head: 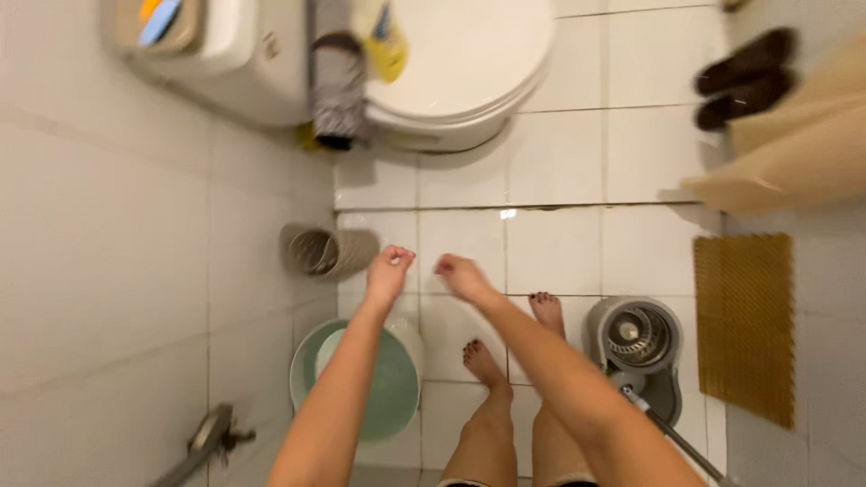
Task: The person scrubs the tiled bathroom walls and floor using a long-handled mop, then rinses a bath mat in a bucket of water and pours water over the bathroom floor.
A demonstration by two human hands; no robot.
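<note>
Both hands were stretched forward over the tiled floor [559, 162], held in mid-air and touching nothing. The left hand [390, 269] was loosely clenched; whether it pinched some small item could not be told. The right hand [462, 273] had its fingers curled, apparently empty.

The nearest thing was a ribbed grey bin [327, 252] lying on its side against the wall, just left of the left hand. It looked light, stiff and thin-walled; the open rim offered the best hold.

A teal basin [390, 388] sat below the left forearm, likely slippery if wet. A mop bucket [639, 341] stood beside the right foot.

A yellow bottle [382, 41] with a blue label leaned on the toilet [451, 63].
</note>
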